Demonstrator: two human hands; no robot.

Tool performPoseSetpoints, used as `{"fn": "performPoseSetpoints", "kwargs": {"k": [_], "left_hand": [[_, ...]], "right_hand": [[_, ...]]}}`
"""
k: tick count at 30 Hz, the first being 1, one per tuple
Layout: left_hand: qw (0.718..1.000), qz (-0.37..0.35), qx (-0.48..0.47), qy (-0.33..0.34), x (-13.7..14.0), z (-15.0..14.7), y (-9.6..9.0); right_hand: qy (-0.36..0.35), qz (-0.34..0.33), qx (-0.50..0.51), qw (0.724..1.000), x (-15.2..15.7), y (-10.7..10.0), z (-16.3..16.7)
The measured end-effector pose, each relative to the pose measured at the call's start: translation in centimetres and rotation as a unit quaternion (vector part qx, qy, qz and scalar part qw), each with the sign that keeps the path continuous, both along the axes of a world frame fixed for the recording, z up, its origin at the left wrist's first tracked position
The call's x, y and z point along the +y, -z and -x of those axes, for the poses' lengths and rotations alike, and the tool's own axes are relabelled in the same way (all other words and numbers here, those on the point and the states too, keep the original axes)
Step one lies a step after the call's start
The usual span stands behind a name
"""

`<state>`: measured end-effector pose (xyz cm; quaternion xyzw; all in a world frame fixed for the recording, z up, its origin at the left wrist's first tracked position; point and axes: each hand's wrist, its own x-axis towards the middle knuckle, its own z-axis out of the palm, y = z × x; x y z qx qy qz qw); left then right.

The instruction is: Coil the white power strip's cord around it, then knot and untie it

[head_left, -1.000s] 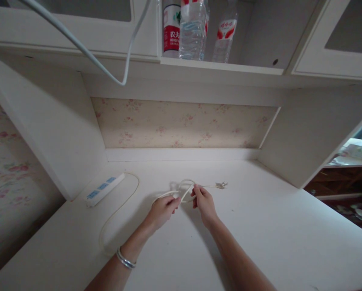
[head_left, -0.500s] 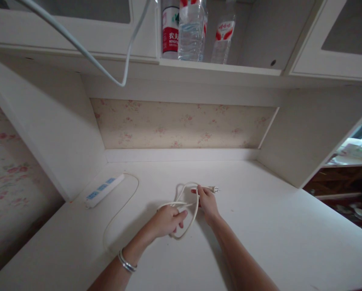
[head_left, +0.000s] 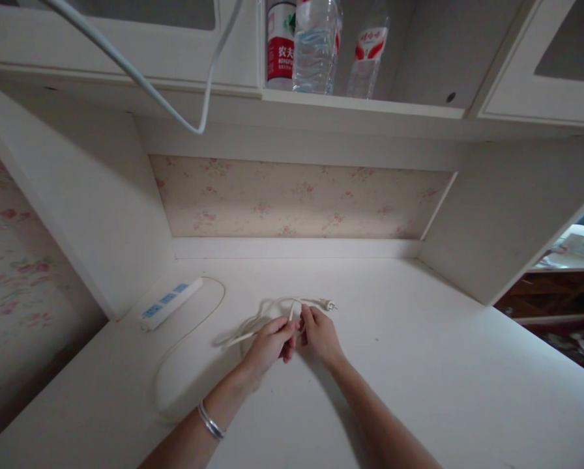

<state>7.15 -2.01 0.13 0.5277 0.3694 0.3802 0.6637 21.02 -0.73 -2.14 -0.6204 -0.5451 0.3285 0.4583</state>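
Across the white countertop (head_left: 394, 378), cream power cord (head_left: 239, 340) bunched around my fingers, left hand (head_left: 268, 344) and right hand (head_left: 322, 333) pinching it, closer together than half a second ago, hanging loop gone, plug (head_left: 328, 304) just beyond, power strip (head_left: 172, 305) leftward.

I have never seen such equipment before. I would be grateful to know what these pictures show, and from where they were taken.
There is no machine here: these are a person's two bare hands, seen by a camera worn on the head, looking forward and down. The left hand, below a silver bracelet, holds a pale cord. The right hand pinches it too, though the exact grip is partly hidden. Just beyond the right hand lies a plug. On the white surface, to the left, lies a power strip with blue sockets. Above, bottles stand in a cabinet.
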Motion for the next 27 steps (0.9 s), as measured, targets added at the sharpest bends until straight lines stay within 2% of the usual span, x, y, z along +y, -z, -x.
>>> {"fn": "performPoseSetpoints", "kwargs": {"k": [6,8,12,16,18,20,22,25,27], "left_hand": [[0.995,0.003,-0.081,0.053,-0.4,0.8,-1.6],[0.993,-0.008,-0.108,0.044,-0.5,1.2,-2.0],[0.987,-0.006,-0.157,0.02,-0.2,2.1,-2.5],[0.984,0.009,-0.17,0.05,0.1,2.8,-2.8],[0.988,0.008,-0.144,0.061,0.1,3.1,-2.9],[0.993,-0.009,-0.082,0.082,0.1,3.2,-3.0],[0.991,-0.058,-0.003,0.121,-0.1,3.2,-3.1],[0.966,-0.154,0.088,0.186,-0.4,2.8,-2.9],[0.947,-0.197,0.131,0.215,-0.6,2.4,-2.6]], "right_hand": [[0.107,0.033,-0.001,0.994,1.3,0.3,-3.1],[0.128,0.05,-0.018,0.99,1.6,0.5,-4.1],[0.142,0.073,-0.082,0.984,2.0,1.0,-5.6],[0.153,0.066,-0.153,0.974,2.4,1.3,-6.3],[0.152,0.069,-0.132,0.977,2.5,1.5,-6.1],[0.134,0.071,-0.059,0.987,2.6,1.6,-5.7],[0.106,0.053,0.03,0.992,2.7,1.5,-5.2],[0.068,0.003,0.124,0.99,2.4,1.0,-5.0],[0.042,-0.021,0.15,0.988,2.0,0.5,-5.3]]}}
